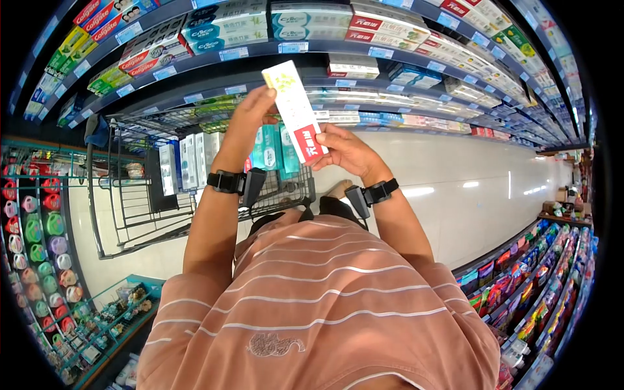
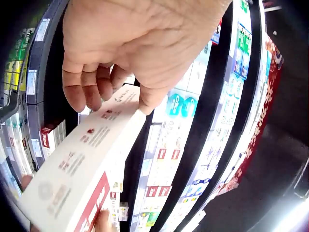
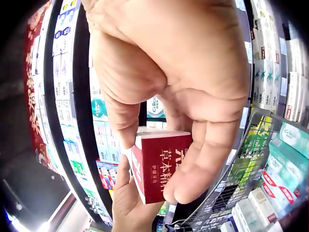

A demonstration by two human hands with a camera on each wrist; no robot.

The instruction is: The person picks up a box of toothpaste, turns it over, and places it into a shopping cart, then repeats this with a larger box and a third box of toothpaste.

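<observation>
Both hands hold one long white toothpaste box with a red end, tilted in front of the chest. At its upper end, near a green leaf print, my left hand pinches it between thumb and fingers. My right hand grips the lower red end, its thumb on the front face. Small printed text runs along a white side of the toothpaste box in the left wrist view. From the right wrist, the red end face of the toothpaste box shows white characters, with fingers on either side of it.
Ahead, shelves carry rows of toothpaste boxes above price tags. A wire shopping cart at the left contains several teal boxes and white ones. Tiled floor extends to the right. Bottles line a rack at far left.
</observation>
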